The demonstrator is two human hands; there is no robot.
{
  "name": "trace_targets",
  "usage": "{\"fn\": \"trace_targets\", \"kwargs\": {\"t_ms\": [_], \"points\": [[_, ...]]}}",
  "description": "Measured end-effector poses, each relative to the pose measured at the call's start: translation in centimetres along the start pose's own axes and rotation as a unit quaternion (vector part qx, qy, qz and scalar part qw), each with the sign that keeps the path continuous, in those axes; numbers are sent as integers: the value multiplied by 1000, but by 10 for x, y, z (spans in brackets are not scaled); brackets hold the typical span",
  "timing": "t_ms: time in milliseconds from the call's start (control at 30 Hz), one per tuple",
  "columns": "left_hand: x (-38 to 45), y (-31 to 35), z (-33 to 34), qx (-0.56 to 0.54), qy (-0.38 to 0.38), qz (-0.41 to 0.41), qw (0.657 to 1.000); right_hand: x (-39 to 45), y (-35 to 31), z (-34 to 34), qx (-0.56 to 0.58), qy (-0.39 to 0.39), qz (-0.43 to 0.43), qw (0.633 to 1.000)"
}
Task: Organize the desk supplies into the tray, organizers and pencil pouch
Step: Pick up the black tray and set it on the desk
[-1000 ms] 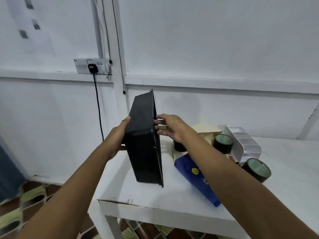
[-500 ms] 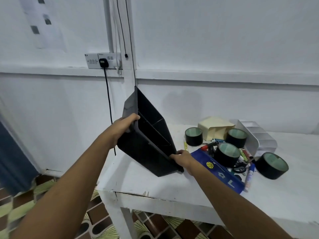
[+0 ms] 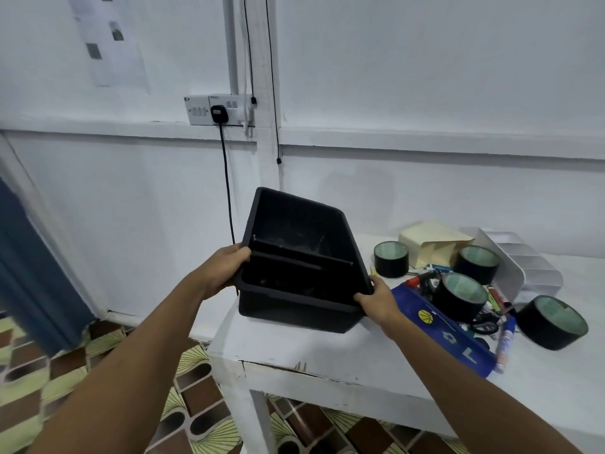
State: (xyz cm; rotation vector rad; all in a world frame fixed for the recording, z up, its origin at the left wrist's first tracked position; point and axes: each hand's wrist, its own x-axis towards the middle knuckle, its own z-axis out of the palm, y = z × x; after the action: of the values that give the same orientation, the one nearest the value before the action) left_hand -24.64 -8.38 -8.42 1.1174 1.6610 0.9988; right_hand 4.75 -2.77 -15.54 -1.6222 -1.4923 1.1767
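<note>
A black tray [image 3: 294, 309] with inner dividers sits open side up at the left end of the white table [image 3: 311, 352]. My left hand [image 3: 226, 267] grips its left rim and my right hand [image 3: 376, 299] grips its near right corner. Right of it lies a blue pencil pouch [image 3: 442, 332] with a basketball print. Behind the pouch are several black tape rolls, among them a middle roll [image 3: 461, 296] and a far-right roll [image 3: 553, 322], over a heap of pens and markers [image 3: 501, 335]. A white organizer [image 3: 520, 267] lies tipped at the back.
A cream paper box [image 3: 432, 240] stands near the wall behind the tape rolls. A black cable [image 3: 227, 191] hangs from a wall socket [image 3: 217, 110] down past the table's left edge. Patterned floor tiles show below, with a blue curtain [image 3: 29, 276] at the far left.
The tray went from standing on edge, held up in both hands, to lying open side up on the table. My right hand slid from its top rim to its near right corner.
</note>
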Motion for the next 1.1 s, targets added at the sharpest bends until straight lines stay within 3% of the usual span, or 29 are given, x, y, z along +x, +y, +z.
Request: {"fn": "trace_targets", "kwargs": {"t_ms": [333, 467, 600, 767, 900, 1100], "points": [[33, -47, 10, 223, 66, 66, 970, -2, 3, 1, 14, 27, -10, 1000], [41, -62, 7, 171, 59, 88, 980, 3, 11, 3, -33, 37, -32, 998], [35, -64, 11, 95, -31, 70, 992, -1, 8, 1, -42, 35, -36, 998], [41, -58, 16, 122, -26, 50, 991, -1, 10, 3, -34, 50, -46, 997], [47, -53, 22, 173, 19, 27, 984, -4, 8, 8, -24, 42, -61, 997], [46, -58, 29, 217, 141, 75, 963, 6, 18, 13, -8, 31, -68, 997]]}}
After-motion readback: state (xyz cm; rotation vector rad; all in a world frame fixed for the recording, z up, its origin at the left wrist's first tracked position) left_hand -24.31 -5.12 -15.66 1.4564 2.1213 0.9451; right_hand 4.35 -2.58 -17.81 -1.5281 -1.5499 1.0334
